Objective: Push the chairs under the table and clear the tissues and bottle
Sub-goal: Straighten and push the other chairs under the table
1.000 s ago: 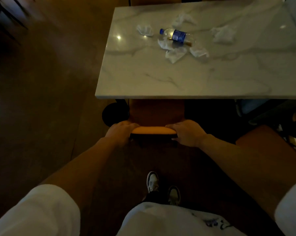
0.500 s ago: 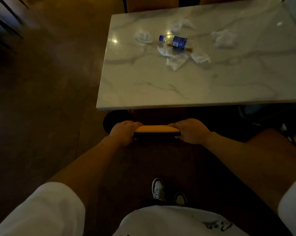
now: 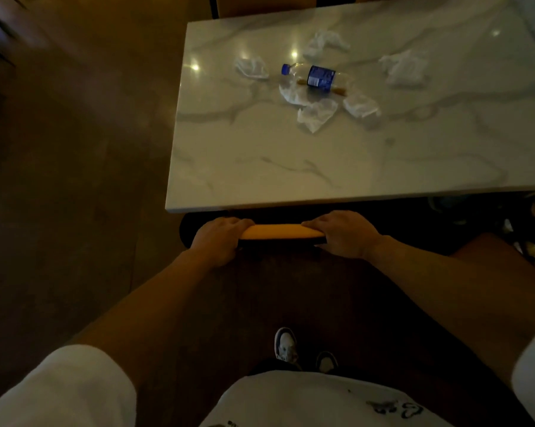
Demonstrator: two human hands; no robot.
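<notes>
An orange chair backrest [image 3: 280, 232] shows just below the near edge of the white marble table [image 3: 291, 180]; its seat is hidden under the tabletop. My left hand [image 3: 218, 240] grips the backrest's left end and my right hand [image 3: 344, 234] grips its right end. On the table lies a clear plastic bottle [image 3: 317, 77] with a blue cap and blue label, on its side. Several crumpled white tissues lie around it, one to its left [image 3: 251, 67], one at the far right [image 3: 405, 67] and one nearer me [image 3: 315, 114].
Another chair back [image 3: 260, 6] stands at the table's far side. A brown chair seat [image 3: 506, 260] sits at my right, with dark clutter and cables [image 3: 534, 217] beyond it. Dark wooden floor [image 3: 75, 149] stretches to the left. My shoes [image 3: 286, 345] are below.
The chair has slid forward under the table, so its seat no longer shows. Both hands stayed on the backrest, and I have stepped closer to the table.
</notes>
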